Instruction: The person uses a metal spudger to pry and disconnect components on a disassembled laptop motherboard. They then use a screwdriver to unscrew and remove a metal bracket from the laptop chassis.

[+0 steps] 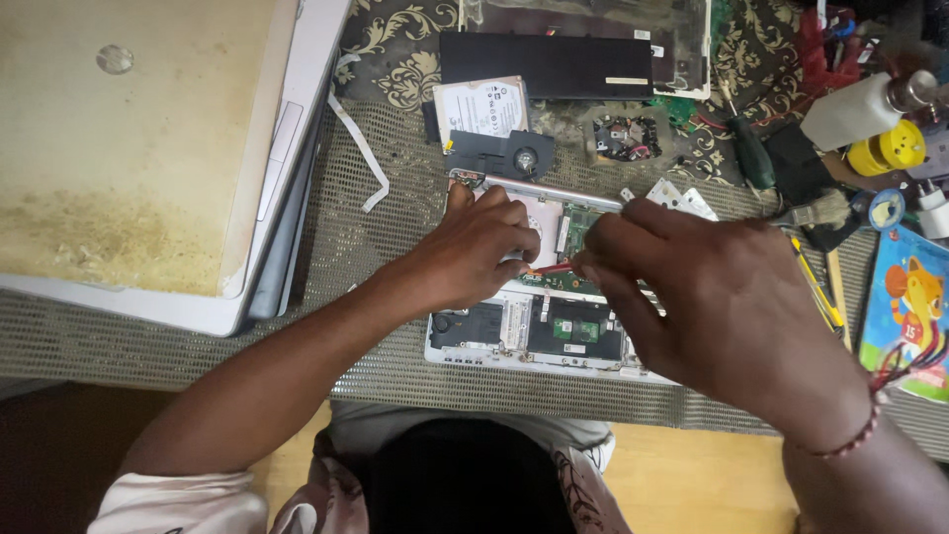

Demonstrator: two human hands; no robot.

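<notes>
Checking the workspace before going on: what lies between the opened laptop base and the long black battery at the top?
In the head view, a hard drive and a black cooling fan lie between the laptop base and the black battery.

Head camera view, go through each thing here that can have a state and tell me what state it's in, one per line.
Laptop base: opened up, circuit boards exposed.
Left hand: pressed flat on the base.
Right hand: pinching a thin red tool, tip on the board.
Hard drive: removed, lying on the mat.
Cooling fan: removed, beside the drive.
Battery: out, lying flat.
Green screwdriver: lying unused.
White bottle: on its side.
</notes>
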